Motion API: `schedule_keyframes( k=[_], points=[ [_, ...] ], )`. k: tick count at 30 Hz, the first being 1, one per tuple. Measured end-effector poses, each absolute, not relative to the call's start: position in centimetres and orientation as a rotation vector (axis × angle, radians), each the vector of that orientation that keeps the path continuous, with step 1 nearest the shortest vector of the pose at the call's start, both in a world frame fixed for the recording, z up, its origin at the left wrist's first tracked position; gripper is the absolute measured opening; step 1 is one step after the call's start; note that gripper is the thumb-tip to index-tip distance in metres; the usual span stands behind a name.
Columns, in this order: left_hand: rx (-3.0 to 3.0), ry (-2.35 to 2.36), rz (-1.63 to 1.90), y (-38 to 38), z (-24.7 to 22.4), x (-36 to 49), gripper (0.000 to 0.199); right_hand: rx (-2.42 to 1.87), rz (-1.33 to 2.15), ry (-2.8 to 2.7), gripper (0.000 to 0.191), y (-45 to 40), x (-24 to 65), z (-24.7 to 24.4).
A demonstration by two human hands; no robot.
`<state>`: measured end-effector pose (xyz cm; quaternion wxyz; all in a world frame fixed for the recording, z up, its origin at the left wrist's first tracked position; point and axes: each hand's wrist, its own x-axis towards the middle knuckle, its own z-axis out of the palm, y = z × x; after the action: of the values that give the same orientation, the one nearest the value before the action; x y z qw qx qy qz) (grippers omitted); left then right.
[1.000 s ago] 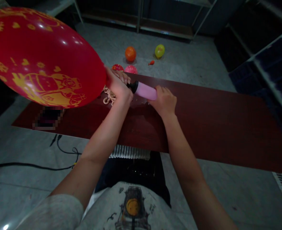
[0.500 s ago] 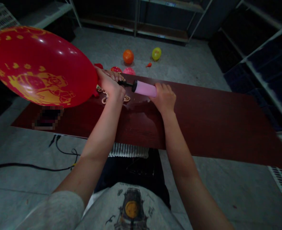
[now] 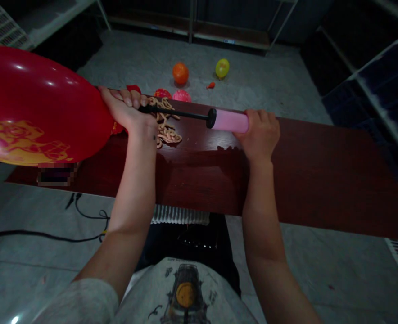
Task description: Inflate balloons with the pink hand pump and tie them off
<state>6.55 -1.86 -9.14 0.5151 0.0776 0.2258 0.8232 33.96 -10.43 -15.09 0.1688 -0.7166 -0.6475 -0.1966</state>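
A large inflated red balloon [image 3: 47, 108] with yellow print fills the left side, its right end against my left hand [image 3: 129, 105]. That hand is closed round the black handle end of a pink hand pump [image 3: 228, 121]. The pump's thin black rod is drawn far out between my hands. My right hand [image 3: 261, 132] wraps the right end of the pink barrel. Just right of my left wrist, a pile of tan cord-like strands [image 3: 167, 132] lies on the dark red table [image 3: 320, 175]. The balloon's neck is hidden by my left hand.
Beyond the table are an orange balloon [image 3: 180, 73], a yellow balloon [image 3: 222, 68], a small uninflated orange one [image 3: 211, 85] and a pink balloon [image 3: 182, 95]. Metal shelves [image 3: 232, 38] stand behind. A black cable [image 3: 43, 233] lies at the lower left.
My hands have moved apart, the left one leftward with the balloon and the right one rightward with the barrel. More of the pump's rod shows. More of the tan strands is uncovered.
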Motion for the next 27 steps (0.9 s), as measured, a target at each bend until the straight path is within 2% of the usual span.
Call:
schedule_keyframes(
  k=[3, 10, 19, 27],
  points=[
    [0.228, 0.558, 2.112, -1.4, -9.4, 6.1, 0.042, -2.032, -0.53, -1.838, 0.034, -10.4, 33.8, -14.9],
    [0.199, 0.543, 2.168, -1.5, -9.5, 8.0, 0.046, -2.082, -0.431, -1.963, 0.036, -10.3, 31.8, -14.9],
    [0.482, 0.517, 2.054, 0.6, -15.1, 11.6, 0.053, -1.99, -0.341, -2.047, 0.032, -10.3, 27.7, -14.9],
    [0.494, 0.517, 2.064, 1.1, -15.0, 11.1, 0.049, -1.925, -0.339, -1.996, 0.031, -9.8, 27.1, -15.9]
  ],
)
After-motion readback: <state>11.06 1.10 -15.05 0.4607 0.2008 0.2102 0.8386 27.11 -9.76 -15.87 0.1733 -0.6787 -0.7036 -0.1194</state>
